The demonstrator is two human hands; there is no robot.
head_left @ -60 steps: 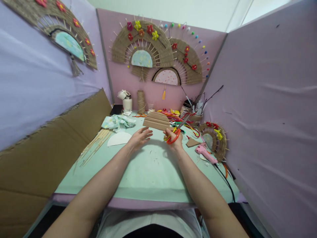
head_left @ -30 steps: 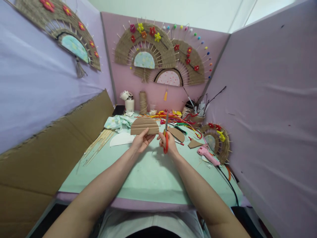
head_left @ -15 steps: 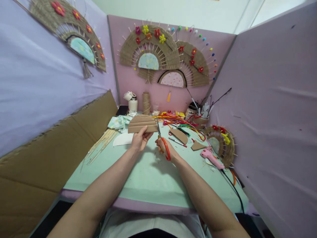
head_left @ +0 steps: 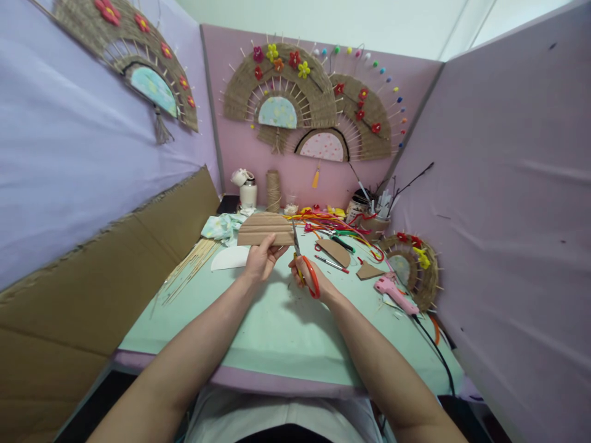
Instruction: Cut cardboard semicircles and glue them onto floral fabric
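Two hands busy, left hand point(head_left: 261, 259) gripping cardboard point(head_left: 265, 229), right hand point(head_left: 308, 278) clutching scissors point(head_left: 305, 271), cup point(head_left: 369, 223) holding pens

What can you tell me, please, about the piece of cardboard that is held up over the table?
The cardboard piece is brown corrugated board, its ribs showing as lines running across. It has a straight lower edge and a curved top, roughly a half-round. The left hand pinches its lower edge and holds it nearly upright above the green table. The blades of the orange-handled scissors, held in the right hand, meet its right end.
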